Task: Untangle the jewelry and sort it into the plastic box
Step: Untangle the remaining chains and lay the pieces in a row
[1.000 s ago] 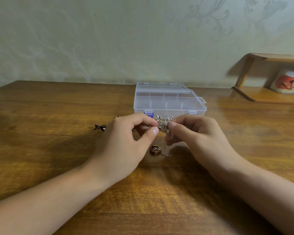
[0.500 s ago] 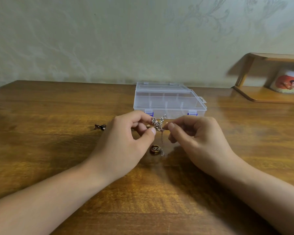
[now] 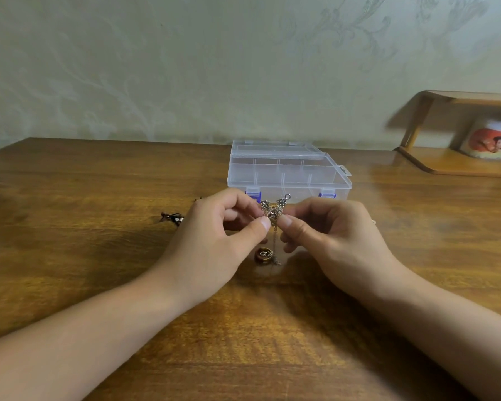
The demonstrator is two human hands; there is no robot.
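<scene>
I see my left hand (image 3: 214, 241) and right hand (image 3: 330, 238) raised just above the table (image 3: 70, 256), each pinching one side of a tangled clump of silver jewelry (image 3: 273, 210) between thumb and fingers; a thin chain (image 3: 275, 244) hangs from it toward a brown ring (image 3: 263, 255) lying on the wood; the clear plastic box (image 3: 287, 175), lid closed with blue clasps, sits just behind; a small dark piece (image 3: 171, 218) lies left of my left hand.
</scene>
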